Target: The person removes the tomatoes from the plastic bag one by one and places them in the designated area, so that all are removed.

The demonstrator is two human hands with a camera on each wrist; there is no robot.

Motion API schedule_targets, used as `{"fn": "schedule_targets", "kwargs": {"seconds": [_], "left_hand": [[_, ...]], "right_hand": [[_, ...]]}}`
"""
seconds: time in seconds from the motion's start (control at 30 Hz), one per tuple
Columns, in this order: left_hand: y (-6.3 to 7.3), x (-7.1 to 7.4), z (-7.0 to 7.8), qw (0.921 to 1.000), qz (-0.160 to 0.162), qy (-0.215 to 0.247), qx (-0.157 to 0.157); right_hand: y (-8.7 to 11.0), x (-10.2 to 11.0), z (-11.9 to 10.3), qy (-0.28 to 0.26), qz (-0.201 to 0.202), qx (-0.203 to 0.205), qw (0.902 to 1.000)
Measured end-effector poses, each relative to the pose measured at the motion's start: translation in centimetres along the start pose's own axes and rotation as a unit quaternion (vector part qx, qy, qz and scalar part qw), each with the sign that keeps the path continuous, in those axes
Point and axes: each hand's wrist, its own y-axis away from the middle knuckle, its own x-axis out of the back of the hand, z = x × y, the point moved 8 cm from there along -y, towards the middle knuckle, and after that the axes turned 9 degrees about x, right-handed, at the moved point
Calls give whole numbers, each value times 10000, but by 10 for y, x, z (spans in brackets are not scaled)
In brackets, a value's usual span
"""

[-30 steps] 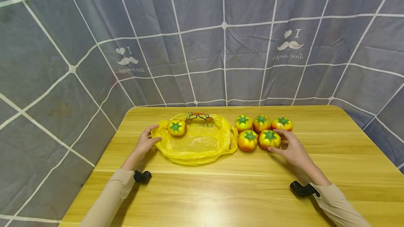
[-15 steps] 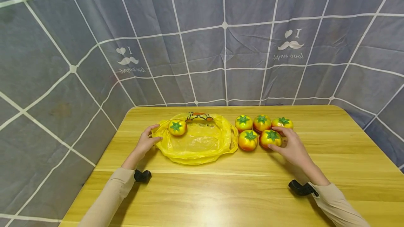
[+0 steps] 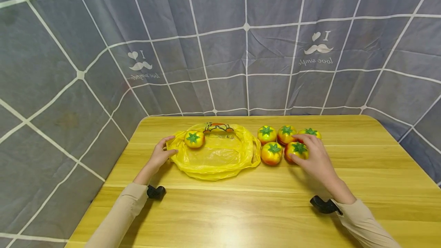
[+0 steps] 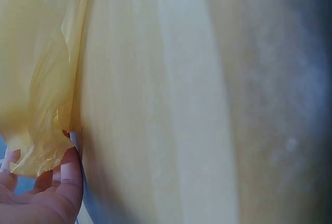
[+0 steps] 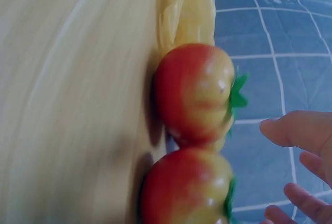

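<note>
A yellow plastic bag (image 3: 213,169) lies flattened on the table with its mouth spread; one toy tomato (image 3: 194,139) sits at its left inside. My left hand (image 3: 159,158) holds the bag's left edge, thumb and fingers apart with the film between them; the left wrist view shows the film (image 4: 39,94) covering the fingertips. Several toy tomatoes stand right of the bag. My right hand (image 3: 317,160) is over the front right tomato (image 3: 297,149), partly hiding it and the back right tomato (image 3: 311,131). In the right wrist view its fingers (image 5: 295,130) are spread, apart from the nearest tomatoes (image 5: 194,94).
The front left tomato (image 3: 271,153) stands close to the bag's right side. Behind it are two more, a back left tomato (image 3: 267,134) and a back middle tomato (image 3: 286,134). A grey checked curtain (image 3: 220,49) hangs behind the wooden table (image 3: 206,217).
My right hand has shifted slightly left and farther over the tomatoes. The front right tomato stands a little farther from its left neighbour. My left hand and the bag have stayed put.
</note>
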Motion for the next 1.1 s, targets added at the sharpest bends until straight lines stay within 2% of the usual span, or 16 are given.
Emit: {"fn": "schedule_targets", "kwargs": {"seconds": [0.6, 1.1], "left_hand": [[2, 1, 1, 10000, 28, 8, -27], [-1, 1, -1, 10000, 52, -25, -2]], "right_hand": [[-24, -24, -32, -344, 138, 312, 9988], [-43, -62, -57, -746, -254, 297, 9964]]}}
